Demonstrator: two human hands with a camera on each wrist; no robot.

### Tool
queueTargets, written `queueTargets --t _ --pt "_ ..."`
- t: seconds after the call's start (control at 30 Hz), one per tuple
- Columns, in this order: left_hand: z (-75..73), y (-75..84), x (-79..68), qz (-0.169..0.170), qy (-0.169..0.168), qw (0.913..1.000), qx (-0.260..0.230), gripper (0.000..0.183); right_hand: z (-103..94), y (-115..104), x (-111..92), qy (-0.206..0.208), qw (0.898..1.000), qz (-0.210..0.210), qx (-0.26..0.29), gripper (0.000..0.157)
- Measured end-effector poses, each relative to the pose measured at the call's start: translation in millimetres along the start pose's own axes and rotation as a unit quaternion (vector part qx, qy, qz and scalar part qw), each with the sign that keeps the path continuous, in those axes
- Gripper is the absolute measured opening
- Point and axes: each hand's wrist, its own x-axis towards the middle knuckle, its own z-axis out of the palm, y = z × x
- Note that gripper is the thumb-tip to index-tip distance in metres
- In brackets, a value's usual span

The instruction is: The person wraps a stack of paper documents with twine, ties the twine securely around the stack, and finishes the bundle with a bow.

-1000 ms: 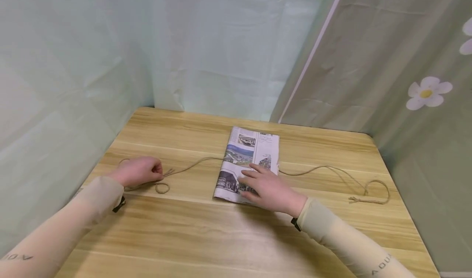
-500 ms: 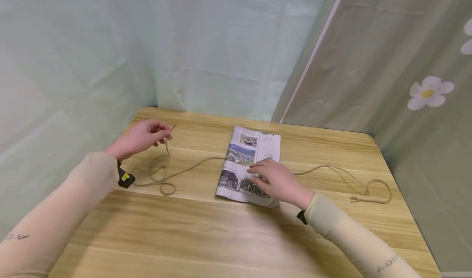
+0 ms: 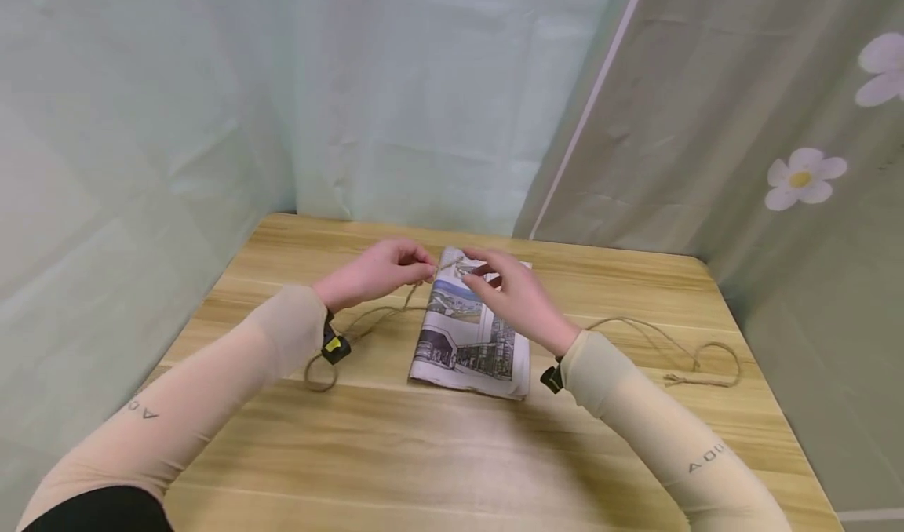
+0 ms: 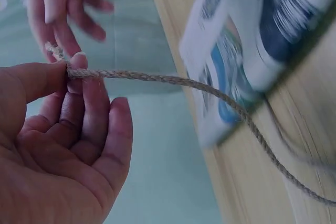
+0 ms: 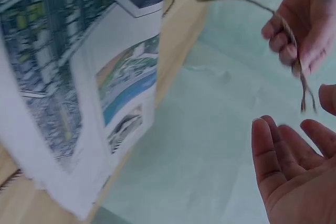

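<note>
A folded newspaper printed with pictures lies on the wooden table, and a thin brown twine runs beneath it and out on both sides. Near the twine's frayed end, my left hand pinches it between thumb and index finger, above the newspaper's far left corner. My right hand hovers over the upper part of the newspaper, thumb and fingers apart. In the right wrist view a gap shows between the right fingers and the twine's split tip.
The wooden table ends at a pale green curtain behind and on the left. A grey-green flowered curtain hangs on the right. The twine's other end lies curled near the table's right edge.
My left hand took up the twine's left end, lifted it, and carried it right to the newspaper. My right hand left the newspaper's surface and moved up toward the left hand.
</note>
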Motion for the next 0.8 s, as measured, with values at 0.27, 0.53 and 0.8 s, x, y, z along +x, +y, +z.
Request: queueTargets --t 0.27,0.53,0.8 --pt "12.4 7.6 7.4 0.003 -0.061 0.9966 -0.054 0.03 -7.8 0.8 8.0 0.049 0.998 0.008 -0.033 0.016" --pt "-25.2 -25.4 -2.3 0.013 -0.044 0.9947 0.092 0.022 -68.9 38.6 -13.5 0.16 0.982 0.072 -0.077 0.023" --pt "-59.0 -59.6 -14.6 -0.007 -0.004 0.9907 0.136 0.024 -132.6 91.9 -57.9 0.214 0.955 0.152 -0.139 0.04"
